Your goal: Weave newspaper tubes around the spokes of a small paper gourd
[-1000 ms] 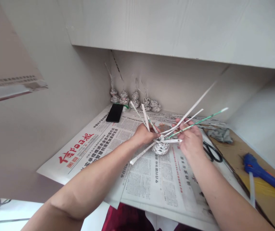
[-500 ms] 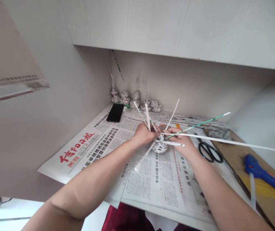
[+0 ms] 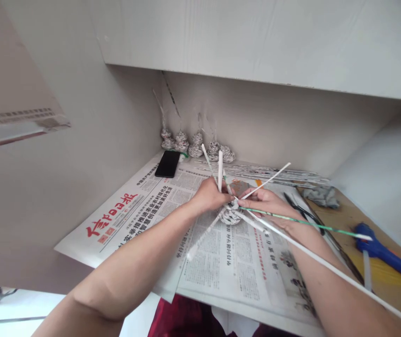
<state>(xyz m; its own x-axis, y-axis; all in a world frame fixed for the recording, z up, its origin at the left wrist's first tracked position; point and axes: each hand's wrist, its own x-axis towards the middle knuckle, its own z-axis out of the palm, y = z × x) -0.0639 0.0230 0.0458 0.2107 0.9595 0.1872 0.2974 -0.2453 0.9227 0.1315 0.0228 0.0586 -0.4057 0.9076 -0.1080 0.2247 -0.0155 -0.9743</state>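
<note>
A small ball woven from rolled newspaper (image 3: 231,217) sits over the newspaper sheets, with several paper sticks fanning out from its top. My left hand (image 3: 213,194) is closed at the ball's upper left, gripping its top where upright sticks rise. On the other side, my right hand (image 3: 265,202) pinches a white paper stick (image 3: 270,179) close to the weave. A green-patterned paper stick (image 3: 312,225) and a long white paper stick (image 3: 326,257) run out to the right across my right hand and forearm. The fingertips partly hide the weave's top.
Several woven paper gourds (image 3: 196,145) stand along the back wall. A black phone (image 3: 167,164) lies before them. Loose paper sticks (image 3: 273,174) lie at the back. On the right are scissors (image 3: 302,210), a grey rag (image 3: 321,196) and a blue glue gun (image 3: 393,260) on cardboard.
The long white and green sticks have swung down toward me on the right. The white stick at my right hand now leans further right, and my right hand has turned slightly.
</note>
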